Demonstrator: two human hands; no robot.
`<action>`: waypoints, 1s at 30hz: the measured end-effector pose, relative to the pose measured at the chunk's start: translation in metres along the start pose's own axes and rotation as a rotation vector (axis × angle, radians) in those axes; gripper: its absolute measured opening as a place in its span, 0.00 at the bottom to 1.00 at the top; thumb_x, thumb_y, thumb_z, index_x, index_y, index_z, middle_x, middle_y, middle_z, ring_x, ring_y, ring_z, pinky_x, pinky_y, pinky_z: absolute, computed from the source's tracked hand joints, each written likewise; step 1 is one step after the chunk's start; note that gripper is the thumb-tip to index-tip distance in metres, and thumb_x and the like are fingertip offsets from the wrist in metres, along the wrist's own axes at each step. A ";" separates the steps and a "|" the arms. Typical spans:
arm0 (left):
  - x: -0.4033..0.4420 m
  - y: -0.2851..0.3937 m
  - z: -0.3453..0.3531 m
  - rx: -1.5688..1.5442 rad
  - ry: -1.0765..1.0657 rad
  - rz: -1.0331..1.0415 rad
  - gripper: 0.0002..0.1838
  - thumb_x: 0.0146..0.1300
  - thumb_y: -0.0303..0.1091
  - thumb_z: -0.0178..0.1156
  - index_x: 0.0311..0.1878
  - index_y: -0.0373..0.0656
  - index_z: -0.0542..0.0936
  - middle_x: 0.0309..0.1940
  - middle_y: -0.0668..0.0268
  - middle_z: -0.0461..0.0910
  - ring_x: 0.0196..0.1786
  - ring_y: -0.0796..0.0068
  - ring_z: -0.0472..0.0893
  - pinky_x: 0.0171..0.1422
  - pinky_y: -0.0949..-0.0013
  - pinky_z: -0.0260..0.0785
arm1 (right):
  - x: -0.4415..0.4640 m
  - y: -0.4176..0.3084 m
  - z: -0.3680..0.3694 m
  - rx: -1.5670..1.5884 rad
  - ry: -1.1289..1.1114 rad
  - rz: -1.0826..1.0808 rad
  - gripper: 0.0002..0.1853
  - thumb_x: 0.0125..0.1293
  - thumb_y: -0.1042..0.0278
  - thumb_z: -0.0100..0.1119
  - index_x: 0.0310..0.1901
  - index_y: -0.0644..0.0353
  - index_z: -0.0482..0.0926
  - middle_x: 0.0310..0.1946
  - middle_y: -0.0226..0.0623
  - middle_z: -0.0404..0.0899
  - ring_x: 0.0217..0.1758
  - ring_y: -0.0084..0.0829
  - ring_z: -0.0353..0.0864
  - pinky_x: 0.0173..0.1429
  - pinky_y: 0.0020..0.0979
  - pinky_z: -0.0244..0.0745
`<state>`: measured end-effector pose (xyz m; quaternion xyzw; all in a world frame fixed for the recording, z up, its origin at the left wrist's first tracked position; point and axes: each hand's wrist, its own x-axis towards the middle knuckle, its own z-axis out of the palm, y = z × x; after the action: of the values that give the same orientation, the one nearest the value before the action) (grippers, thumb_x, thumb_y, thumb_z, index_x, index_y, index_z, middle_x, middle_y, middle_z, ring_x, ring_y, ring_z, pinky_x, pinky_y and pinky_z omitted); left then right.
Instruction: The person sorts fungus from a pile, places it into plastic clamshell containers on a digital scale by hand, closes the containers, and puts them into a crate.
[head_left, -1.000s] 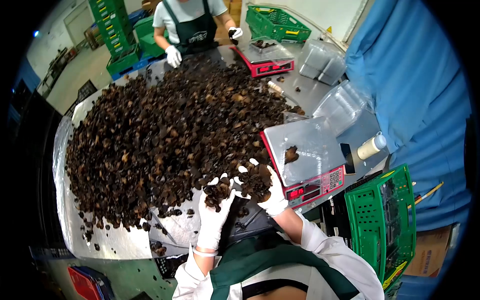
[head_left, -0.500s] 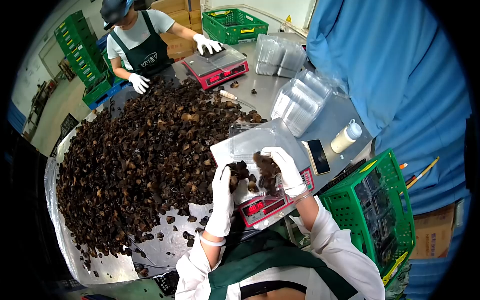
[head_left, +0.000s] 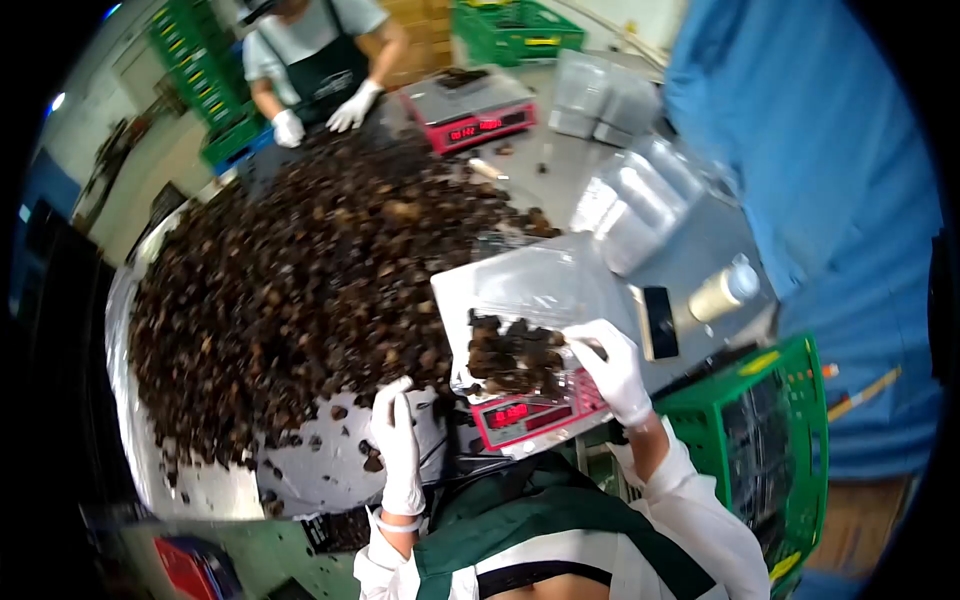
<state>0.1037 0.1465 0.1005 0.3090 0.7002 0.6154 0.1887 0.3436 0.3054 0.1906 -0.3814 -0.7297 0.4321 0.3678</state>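
Dark, dried wood-ear-like mushroom pieces [head_left: 515, 360] fill a clear plastic box whose lid [head_left: 540, 280] lies folded back. The box rests on a red-framed scale [head_left: 530, 420] with a lit red display. My right hand [head_left: 615, 372], in a white glove, is at the box's right side, thumb and forefinger curled together by the mushrooms; what they pinch is unclear. Over the metal table, my gloved left hand [head_left: 396, 440] is off the box with fingers stretched out, holding nothing visible. It is near the edge of the large mushroom heap [head_left: 300, 290].
Across the table a co-worker [head_left: 315, 60] stands by another red scale [head_left: 470, 110]. Stacked clear boxes [head_left: 640, 205], a phone [head_left: 659, 322] and a white bottle [head_left: 722, 290] lie to the right. A green crate [head_left: 690, 420] holding packed boxes stands at my right.
My left hand has drawn away from the box, down and left. The mushrooms between my hands now lie in the box. The co-worker's hand has left the far scale. My view has shifted.
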 end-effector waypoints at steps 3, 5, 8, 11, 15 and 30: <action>-0.042 -0.021 -0.042 0.287 0.023 -0.007 0.08 0.66 0.27 0.55 0.42 0.39 0.82 0.40 0.61 0.82 0.46 0.67 0.81 0.54 0.66 0.72 | -0.010 -0.010 0.017 -0.292 -0.073 -0.292 0.10 0.55 0.78 0.64 0.40 0.63 0.80 0.38 0.43 0.80 0.41 0.41 0.81 0.46 0.35 0.75; -0.068 -0.037 -0.064 0.297 -0.022 -0.036 0.06 0.63 0.28 0.59 0.41 0.40 0.82 0.40 0.59 0.82 0.45 0.63 0.81 0.53 0.65 0.72 | -0.015 -0.015 0.033 -0.231 -0.152 -0.333 0.12 0.52 0.77 0.65 0.40 0.62 0.80 0.38 0.42 0.80 0.41 0.43 0.80 0.46 0.37 0.75; -0.092 -0.057 -0.097 0.488 0.062 0.112 0.07 0.57 0.29 0.64 0.39 0.42 0.82 0.38 0.61 0.82 0.45 0.60 0.80 0.52 0.63 0.71 | -0.022 -0.024 0.065 -0.180 -0.249 -0.371 0.13 0.51 0.77 0.65 0.40 0.61 0.80 0.37 0.42 0.80 0.41 0.42 0.80 0.46 0.37 0.75; -0.094 -0.077 -0.144 0.687 0.300 0.169 0.06 0.52 0.30 0.66 0.35 0.44 0.81 0.34 0.62 0.81 0.42 0.58 0.79 0.49 0.58 0.70 | -0.028 -0.028 0.100 -0.149 -0.381 -0.435 0.12 0.53 0.74 0.66 0.41 0.59 0.80 0.36 0.41 0.81 0.39 0.42 0.80 0.44 0.37 0.74; -0.084 -0.113 -0.230 0.853 0.774 0.004 0.16 0.50 0.32 0.66 0.43 0.41 0.77 0.44 0.54 0.77 0.50 0.52 0.74 0.57 0.54 0.65 | -0.039 -0.039 0.148 -0.187 -0.522 -0.448 0.13 0.52 0.72 0.68 0.40 0.59 0.81 0.34 0.41 0.81 0.37 0.43 0.80 0.43 0.37 0.74; -0.157 -0.166 -0.373 1.076 0.480 -0.064 0.14 0.55 0.30 0.65 0.45 0.39 0.80 0.48 0.54 0.78 0.52 0.53 0.76 0.58 0.56 0.68 | -0.081 0.022 0.254 -0.716 -0.528 -0.354 0.35 0.44 0.56 0.76 0.56 0.55 0.75 0.44 0.38 0.76 0.43 0.40 0.80 0.43 0.36 0.78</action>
<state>-0.0539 -0.2443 -0.0159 0.1923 0.9460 0.2203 -0.1400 0.1645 0.1535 0.0631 -0.2311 -0.9550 0.1665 0.0833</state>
